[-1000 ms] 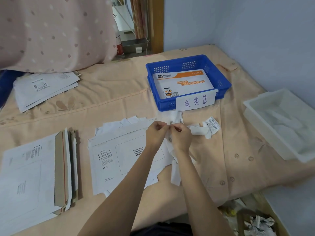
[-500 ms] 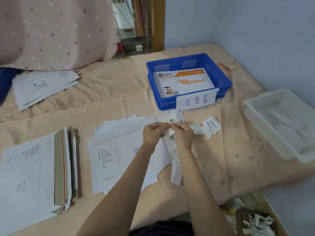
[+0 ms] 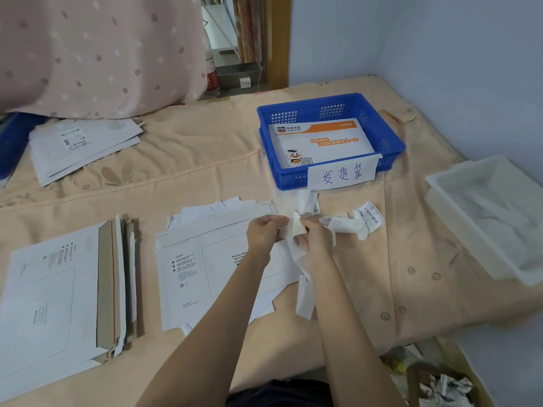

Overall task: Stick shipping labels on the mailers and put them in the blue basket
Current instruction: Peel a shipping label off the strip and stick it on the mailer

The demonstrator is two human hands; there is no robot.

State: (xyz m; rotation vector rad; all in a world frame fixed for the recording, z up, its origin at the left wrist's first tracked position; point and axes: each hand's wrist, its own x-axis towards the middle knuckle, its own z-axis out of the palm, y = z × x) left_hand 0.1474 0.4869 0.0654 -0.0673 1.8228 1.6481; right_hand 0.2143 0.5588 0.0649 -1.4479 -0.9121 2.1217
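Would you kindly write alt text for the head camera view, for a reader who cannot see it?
A person's left hand and right hand pinch a white shipping label, peeling it above a white mailer lying on a peach bedsheet. Beyond them, a blue basket holds an orange-and-white mailer.

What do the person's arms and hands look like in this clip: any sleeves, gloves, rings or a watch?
Both forearms are bare up to the bottom edge of the frame, so no sleeves show. The left hand and right hand wear no gloves. No watch, bracelet or band is visible on either wrist, and no ring can be made out, though some fingers are hidden. A dark garment shows at the bottom edge between the arms.
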